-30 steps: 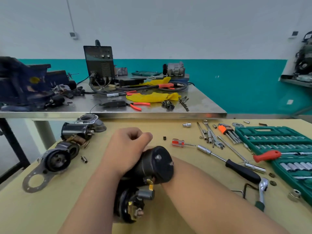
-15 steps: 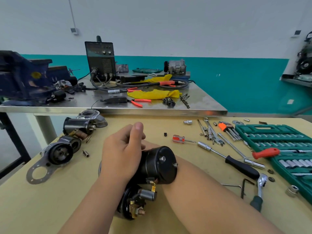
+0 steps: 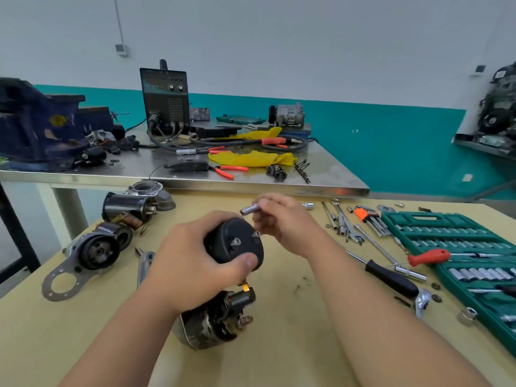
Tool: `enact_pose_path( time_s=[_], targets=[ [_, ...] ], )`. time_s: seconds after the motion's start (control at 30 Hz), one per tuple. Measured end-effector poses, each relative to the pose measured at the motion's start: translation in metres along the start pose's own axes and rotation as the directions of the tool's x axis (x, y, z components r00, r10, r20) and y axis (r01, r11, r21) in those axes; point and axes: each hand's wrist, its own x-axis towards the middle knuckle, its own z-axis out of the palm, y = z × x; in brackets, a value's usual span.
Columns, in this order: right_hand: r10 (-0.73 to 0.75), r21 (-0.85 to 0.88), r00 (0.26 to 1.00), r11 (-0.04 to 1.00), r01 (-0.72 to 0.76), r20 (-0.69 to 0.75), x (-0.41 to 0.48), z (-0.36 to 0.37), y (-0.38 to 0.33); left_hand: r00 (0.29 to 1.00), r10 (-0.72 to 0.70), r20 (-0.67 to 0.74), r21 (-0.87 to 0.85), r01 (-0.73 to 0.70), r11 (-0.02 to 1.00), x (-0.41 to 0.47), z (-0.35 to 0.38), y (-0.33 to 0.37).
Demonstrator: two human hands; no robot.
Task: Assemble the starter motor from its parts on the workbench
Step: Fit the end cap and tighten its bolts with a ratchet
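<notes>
Head view: near the middle of the front edge of the surface (image 3: 279, 347), the starter motor (image 3: 231, 248) now tilts its end cap upward, with the left hand (image 3: 192, 269) wrapped round the black body. The right hand (image 3: 284, 224), hidden before, pinches a small silver socket (image 3: 249, 210) in its fingers (image 3: 266, 205) just above the cap's bolts (image 3: 236, 241), probably to tighten them.

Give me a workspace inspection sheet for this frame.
Surface: tan workbench, parts and tools spread.
Job's things: starter motor, black end cap facing camera; silver socket above it.
Clutter: green socket case open at right; ratchet, hex keys nearby; loose housings at left.
Grips: left hand grips the starter motor; right hand pinches the silver socket.
Cables: black leads coiled by the welder on the steel table.
Surroundings: blue vise far left; teal-banded wall.
</notes>
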Motion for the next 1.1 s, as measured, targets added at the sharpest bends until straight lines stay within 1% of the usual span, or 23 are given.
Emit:
enact_pose_path(
  time_s=[0.03, 0.07, 0.1, 0.13, 0.17, 0.2, 0.23, 0.33, 0.4, 0.43, 0.47, 0.5, 0.53, 0.57, 0.6, 0.63, 0.77, 0.87, 0.9, 1.0, 1.03, 1.1],
  targets=[
    [0.012, 0.142, 0.996, 0.99, 0.001, -0.087, -0.004, -0.022, 0.002, 1.0, -0.022, -0.011, 0.012, 0.022, 1.0, 0.003, 0.001, 0.0],
    [-0.037, 0.261, 0.991, 0.963, 0.07, -0.129, -0.016, -0.037, -0.002, 0.999, -0.047, -0.006, 0.029, 0.047, 0.998, 0.006, 0.005, 0.001],
    [-0.057, 0.328, 0.993, 0.94, 0.089, -0.107, -0.03, -0.053, -0.005, 0.998, -0.062, 0.0, 0.041, 0.062, 0.997, 0.009, 0.01, 0.004],
    [-0.11, 0.35, 0.993, 0.929, 0.12, -0.049, -0.037, -0.055, -0.011, 0.997, -0.082, 0.008, 0.052, 0.081, 0.995, 0.011, 0.017, 0.009],
    [-0.147, 0.36, 0.989, 0.921, 0.149, -0.031, -0.038, -0.053, -0.015, 0.996, -0.083, 0.017, 0.062, 0.082, 0.995, 0.013, 0.025, 0.013],
    [-0.148, 0.38, 0.989, 0.914, 0.138, -0.005, -0.041, -0.055, -0.015, 0.996, -0.091, 0.023, 0.069, 0.089, 0.994, 0.014, 0.033, 0.017],
    [-0.132, 0.367, 0.991, 0.922, 0.126, -0.009, -0.046, -0.06, -0.017, 0.996, -0.091, 0.02, 0.075, 0.089, 0.993, 0.014, 0.039, 0.02],
    [-0.068, 0.351, 0.996, 0.933, 0.085, -0.061, -0.061, -0.08, -0.016, 0.994, -0.109, 0.002, 0.087, 0.109, 0.99, 0.019, 0.05, 0.025],
    [-0.032, 0.254, 0.996, 0.966, 0.053, -0.085, -0.066, -0.086, -0.014, 0.992, -0.126, -0.009, 0.083, 0.126, 0.989, 0.024, 0.051, 0.022],
    [-0.018, 0.154, 0.994, 0.987, 0.035, -0.107, -0.068, -0.089, -0.014, 0.991, -0.132, -0.004, 0.081, 0.132, 0.988, 0.026, 0.051, 0.021],
    [-0.017, 0.019, 0.991, 1.0, 0.02, -0.132, -0.069, -0.091, -0.015, 0.991, -0.136, 0.005, 0.088, 0.135, 0.987, 0.027, 0.052, 0.021],
    [-0.031, -0.138, 0.987, 0.99, 0.01, -0.155, -0.07, -0.091, -0.018, 0.99, -0.138, 0.014, 0.095, 0.136, 0.986, 0.029, 0.052, 0.021],
    [-0.065, -0.298, 0.983, 0.954, 0.011, -0.174, -0.071, -0.091, -0.023, 0.99, -0.141, 0.021, 0.105, 0.138, 0.985, 0.03, 0.053, 0.021],
    [-0.106, -0.421, 0.979, 0.907, 0.022, -0.176, -0.071, -0.088, -0.028, 0.989, -0.145, 0.027, 0.113, 0.141, 0.984, 0.031, 0.054, 0.021],
    [-0.14, -0.503, 0.977, 0.864, 0.04, -0.162, -0.071, -0.084, -0.033, 0.988, -0.149, 0.033, 0.119, 0.144, 0.982, 0.032, 0.055, 0.021],
    [-0.16, -0.552, 0.976, 0.832, 0.054, -0.145, -0.071, -0.081, -0.037, 0.988, -0.152, 0.039, 0.124, 0.146, 0.981, 0.033, 0.056, 0.02],
    [-0.182, -0.653, 0.981, 0.751, 0.095, -0.067, -0.074, -0.079, -0.048, 0.986, -0.159, 0.059, 0.13, 0.15, 0.98, 0.035, 0.055, 0.019],
    [-0.182, -0.768, 0.982, 0.635, 0.08, -0.047, -0.075, -0.078, -0.047, 0.984, -0.162, 0.069, 0.125, 0.153, 0.98, 0.036, 0.055, 0.019],
    [-0.183, -0.789, 0.982, 0.61, 0.076, -0.046, -0.074, -0.077, -0.046, 0.984, -0.16, 0.074, 0.125, 0.15, 0.981, 0.036, 0.055, 0.019],
    [-0.163, -0.776, 0.986, 0.626, 0.074, -0.037, -0.073, -0.075, -0.045, 0.985, -0.149, 0.088, 0.127, 0.138, 0.982, 0.034, 0.055, 0.02],
    [-0.162, -0.79, 0.986, 0.608, 0.078, -0.028, -0.073, -0.076, -0.044, 0.985, -0.145, 0.09, 0.126, 0.133, 0.983, 0.034, 0.055, 0.02],
    [-0.181, -0.853, 0.983, 0.516, 0.077, -0.021, -0.074, -0.074, -0.048, 0.986, -0.137, 0.092, 0.123, 0.125, 0.985, 0.033, 0.055, 0.021]
  ],
)
